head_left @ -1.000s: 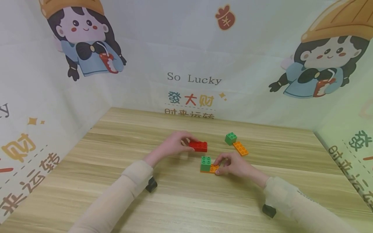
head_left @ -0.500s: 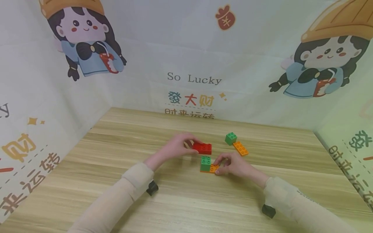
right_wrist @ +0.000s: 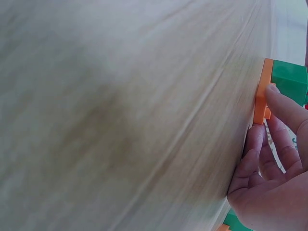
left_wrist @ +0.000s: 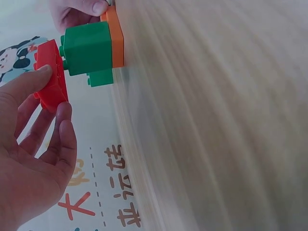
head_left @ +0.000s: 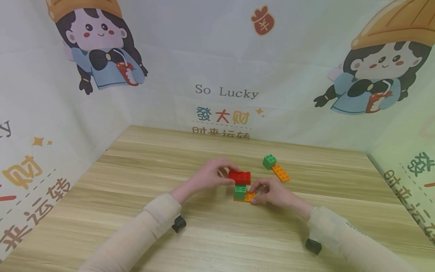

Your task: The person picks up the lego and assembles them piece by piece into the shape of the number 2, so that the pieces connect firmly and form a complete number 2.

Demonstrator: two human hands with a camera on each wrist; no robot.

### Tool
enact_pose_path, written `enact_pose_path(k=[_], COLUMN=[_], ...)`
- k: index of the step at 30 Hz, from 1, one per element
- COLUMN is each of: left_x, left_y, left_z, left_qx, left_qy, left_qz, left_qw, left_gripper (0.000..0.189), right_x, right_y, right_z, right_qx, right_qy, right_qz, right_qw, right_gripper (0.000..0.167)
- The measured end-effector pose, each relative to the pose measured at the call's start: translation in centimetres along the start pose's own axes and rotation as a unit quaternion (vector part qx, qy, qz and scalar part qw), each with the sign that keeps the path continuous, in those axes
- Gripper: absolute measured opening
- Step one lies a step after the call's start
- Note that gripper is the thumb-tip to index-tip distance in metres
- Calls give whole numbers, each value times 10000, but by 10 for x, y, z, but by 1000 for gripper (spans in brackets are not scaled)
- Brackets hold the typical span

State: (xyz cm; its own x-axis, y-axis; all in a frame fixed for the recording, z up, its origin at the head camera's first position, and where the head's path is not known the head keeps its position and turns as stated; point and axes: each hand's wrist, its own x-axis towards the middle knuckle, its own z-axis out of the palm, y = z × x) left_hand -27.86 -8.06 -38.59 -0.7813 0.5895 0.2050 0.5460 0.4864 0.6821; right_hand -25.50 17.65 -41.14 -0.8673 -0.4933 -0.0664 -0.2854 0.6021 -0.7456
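My left hand (head_left: pixel 217 173) pinches a red toy building brick (head_left: pixel 240 177) between thumb and fingers. The left wrist view has the red brick (left_wrist: pixel 51 77) just above the studs of a green brick (left_wrist: pixel 89 48), a narrow gap between them. That green brick (head_left: pixel 239 193) sits on the left half of an orange flat brick (head_left: pixel 250 197), which lies on the table. My right hand (head_left: pixel 273 192) pinches the right end of the orange flat brick; in the right wrist view the thumb lies on the orange piece (right_wrist: pixel 262 96).
Behind the right hand a second green brick (head_left: pixel 269 161) stands beside another orange flat brick (head_left: pixel 281 173). The wooden table (head_left: pixel 217 234) meets a printed cloth backdrop (head_left: pixel 224 68) at its far and side edges.
My left hand has carried the red brick rightward and toward me, from the table behind to over the green brick. The right hand has stayed in place on the orange flat brick.
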Motion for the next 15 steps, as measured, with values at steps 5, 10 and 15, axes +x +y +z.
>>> enact_pose_path(k=[5,10,15], left_x=[-2,-3,-5], left_y=[0,0,3], left_z=[4,7,9], left_qx=[15,-94,-260], left_qy=[-8,-11,-96], left_qz=[7,5,-80], left_qw=[10000,10000,9996], left_gripper=[38,38,39], right_x=[1,1,1], right_y=[2,2,1], right_z=[0,0,0], right_qx=[-51,-27,24], right_qy=[21,40,78], right_qz=[-29,13,107], right_qw=[10000,10000,9999], right_gripper=[25,24,24])
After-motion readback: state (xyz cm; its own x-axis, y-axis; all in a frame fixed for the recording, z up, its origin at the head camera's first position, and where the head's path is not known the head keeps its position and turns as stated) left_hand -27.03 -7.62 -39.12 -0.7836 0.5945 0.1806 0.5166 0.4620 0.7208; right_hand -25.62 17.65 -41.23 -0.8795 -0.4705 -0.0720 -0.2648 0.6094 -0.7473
